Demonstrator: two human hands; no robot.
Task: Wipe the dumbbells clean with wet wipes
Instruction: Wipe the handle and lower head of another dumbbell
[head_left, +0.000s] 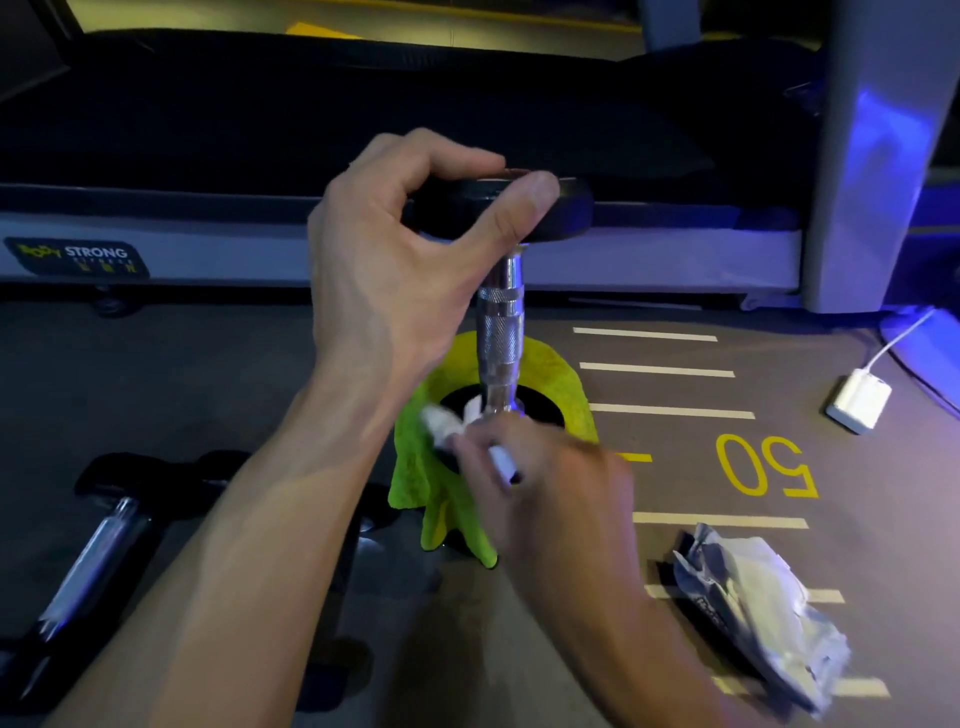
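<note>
At the far left a second dumbbell (98, 540) lies on its side on the gym floor (208, 374), its chrome handle catching the light; nothing touches it, and whether it has been wiped I cannot tell. Just right of it, the left hand (395, 249) reaches up and grips the black top head of an upright dumbbell (498, 332), thumb and fingers (524, 192) curled round its rim to keep it standing. That dumbbell stands on end with its lower head in the folds of a lime-green cloth (550, 374) spread on the floor. Below, the right hand (540, 467) is blurred, its fingers pinched on a white wet wipe (447, 421) pressed to the foot of the chrome handle where it meets the lower head. A dark-tipped white thing also shows in this hand; what it is I cannot tell. Further right, a crumpled wipe packet (753, 608) lies on the floor's yellow and white markings, and a small white charger (857, 400) with its cable sits well apart near a machine frame.

My judgement: the work is midway at best. The handle's lower end is being cleaned now; the upper handle and the other dumbbell likely remain.
</note>
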